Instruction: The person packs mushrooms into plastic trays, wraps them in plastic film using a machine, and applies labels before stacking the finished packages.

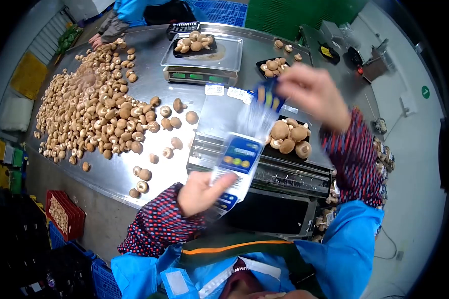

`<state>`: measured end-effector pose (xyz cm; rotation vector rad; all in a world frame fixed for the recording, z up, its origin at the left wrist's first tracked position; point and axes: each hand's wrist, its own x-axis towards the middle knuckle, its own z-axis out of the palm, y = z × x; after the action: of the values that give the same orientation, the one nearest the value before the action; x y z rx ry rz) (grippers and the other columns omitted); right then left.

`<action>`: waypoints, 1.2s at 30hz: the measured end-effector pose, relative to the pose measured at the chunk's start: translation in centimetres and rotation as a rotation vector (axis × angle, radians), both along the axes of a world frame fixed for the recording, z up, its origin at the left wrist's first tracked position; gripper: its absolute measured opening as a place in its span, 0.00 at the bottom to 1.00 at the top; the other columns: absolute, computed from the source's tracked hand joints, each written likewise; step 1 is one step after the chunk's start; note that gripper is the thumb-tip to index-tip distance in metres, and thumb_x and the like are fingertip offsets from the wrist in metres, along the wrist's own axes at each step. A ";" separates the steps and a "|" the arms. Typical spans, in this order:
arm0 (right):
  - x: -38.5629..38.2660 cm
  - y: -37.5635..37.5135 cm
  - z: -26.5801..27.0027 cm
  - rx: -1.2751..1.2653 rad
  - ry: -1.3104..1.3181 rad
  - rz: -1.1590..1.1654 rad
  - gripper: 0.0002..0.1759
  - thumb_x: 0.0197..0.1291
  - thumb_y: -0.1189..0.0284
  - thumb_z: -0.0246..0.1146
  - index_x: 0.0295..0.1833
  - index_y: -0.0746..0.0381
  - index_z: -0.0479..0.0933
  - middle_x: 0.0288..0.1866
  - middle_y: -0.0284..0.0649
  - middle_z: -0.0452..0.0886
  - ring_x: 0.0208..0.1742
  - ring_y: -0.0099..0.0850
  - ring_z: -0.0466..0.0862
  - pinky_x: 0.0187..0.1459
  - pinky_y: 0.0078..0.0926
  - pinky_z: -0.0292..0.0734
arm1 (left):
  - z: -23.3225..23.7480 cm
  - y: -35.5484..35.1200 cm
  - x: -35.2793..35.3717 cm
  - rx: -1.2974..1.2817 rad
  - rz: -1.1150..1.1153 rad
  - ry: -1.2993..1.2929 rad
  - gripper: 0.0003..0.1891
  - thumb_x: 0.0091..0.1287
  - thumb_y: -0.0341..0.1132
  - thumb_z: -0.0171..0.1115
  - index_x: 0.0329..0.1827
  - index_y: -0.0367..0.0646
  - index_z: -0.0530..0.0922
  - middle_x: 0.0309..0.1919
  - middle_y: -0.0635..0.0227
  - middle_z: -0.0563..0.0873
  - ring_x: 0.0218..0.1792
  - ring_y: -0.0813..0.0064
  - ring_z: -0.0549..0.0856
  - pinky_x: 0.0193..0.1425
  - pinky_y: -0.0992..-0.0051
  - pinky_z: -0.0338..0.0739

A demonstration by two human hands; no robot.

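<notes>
My left hand point(199, 194) is closed on a blue-and-white printed plastic bag point(240, 157), thumb across its front; it may be several bags together. Clear film point(257, 119) stretches up from there, smeared by motion, to a blue printed end point(268, 97). At that upper end is my right hand point(312, 94), blurred, its fingers pinched on the bag. Just below the right hand, a black tray of mushrooms point(290, 135) rests on the wrapping machine point(264, 174). Two white labels point(214, 89) lie near the machine's back edge.
A large heap of mushrooms point(100, 104) covers the left of the metal table point(167, 174). Behind the machine stands a scale point(202, 74) bearing a filled tray point(194, 44). Another filled tray point(273, 67) is at back right. A co-worker's hand point(96, 41) touches the heap's far edge.
</notes>
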<state>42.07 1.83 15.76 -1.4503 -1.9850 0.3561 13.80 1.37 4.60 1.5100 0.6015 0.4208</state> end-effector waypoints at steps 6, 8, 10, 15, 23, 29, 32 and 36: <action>12.9 9.0 -11.6 -0.697 -0.102 -0.301 0.36 0.41 0.67 0.73 0.57 0.65 0.67 0.53 0.47 0.74 0.55 0.35 0.75 0.54 0.27 0.73 | 7.0 4.5 -2.2 -0.298 0.108 -0.436 0.44 0.59 0.22 0.61 0.73 0.41 0.41 0.50 0.54 0.80 0.48 0.69 0.82 0.53 0.72 0.76; 14.9 10.1 -17.9 -0.670 -0.258 -0.334 0.45 0.32 0.60 0.77 0.59 0.65 0.66 0.52 0.51 0.74 0.56 0.42 0.74 0.57 0.28 0.70 | 7.6 4.0 -1.7 -0.050 0.232 -0.505 0.48 0.56 0.20 0.62 0.73 0.41 0.39 0.56 0.50 0.74 0.57 0.63 0.76 0.62 0.67 0.69; 14.5 9.3 -19.4 -0.617 -0.325 -0.466 0.46 0.33 0.60 0.77 0.60 0.65 0.66 0.53 0.53 0.72 0.56 0.43 0.74 0.58 0.29 0.69 | 7.7 3.4 -2.4 -0.038 0.238 -0.334 0.38 0.57 0.21 0.62 0.70 0.36 0.53 0.56 0.52 0.74 0.58 0.65 0.75 0.62 0.68 0.69; 9.6 4.2 -14.6 -0.230 -0.249 -0.441 0.44 0.46 0.59 0.72 0.65 0.63 0.61 0.59 0.54 0.67 0.58 0.43 0.72 0.58 0.35 0.69 | 8.0 2.1 -0.3 0.005 0.149 -0.315 0.18 0.68 0.24 0.50 0.61 0.33 0.66 0.49 0.59 0.79 0.51 0.76 0.78 0.55 0.77 0.72; -4.7 -5.6 0.5 -0.193 0.147 0.281 0.12 0.48 0.78 0.66 0.42 0.64 0.81 0.33 0.40 0.82 0.34 0.32 0.81 0.37 0.24 0.75 | 8.5 0.7 3.5 0.553 0.087 0.028 0.08 0.62 0.34 0.63 0.32 0.36 0.79 0.19 0.61 0.82 0.22 0.79 0.82 0.26 0.81 0.74; 8.1 0.7 -0.6 -0.256 0.209 -0.188 0.15 0.52 0.71 0.66 0.45 0.65 0.77 0.36 0.42 0.82 0.36 0.28 0.81 0.38 0.22 0.75 | 2.7 1.2 2.7 -0.340 -0.070 0.043 0.13 0.67 0.36 0.58 0.48 0.37 0.78 0.35 0.67 0.85 0.34 0.80 0.84 0.39 0.80 0.78; 17.8 4.9 -9.8 -0.419 -0.263 -0.421 0.32 0.42 0.61 0.73 0.52 0.67 0.73 0.45 0.49 0.79 0.46 0.36 0.80 0.50 0.29 0.74 | 5.5 3.3 1.5 -0.382 0.104 -0.274 0.26 0.65 0.26 0.57 0.66 0.37 0.62 0.46 0.60 0.82 0.43 0.73 0.83 0.48 0.76 0.78; 19.3 4.7 -18.0 -0.731 -0.214 -0.467 0.45 0.34 0.60 0.77 0.59 0.65 0.66 0.53 0.52 0.75 0.56 0.42 0.75 0.56 0.31 0.70 | 8.6 3.8 1.1 -0.121 0.136 -0.513 0.47 0.56 0.19 0.60 0.74 0.41 0.38 0.60 0.49 0.69 0.60 0.59 0.73 0.62 0.64 0.70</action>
<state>61.42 6.57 -2.23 -2.4306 -1.6550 0.7912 14.94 5.12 13.20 1.1842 0.3158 0.8300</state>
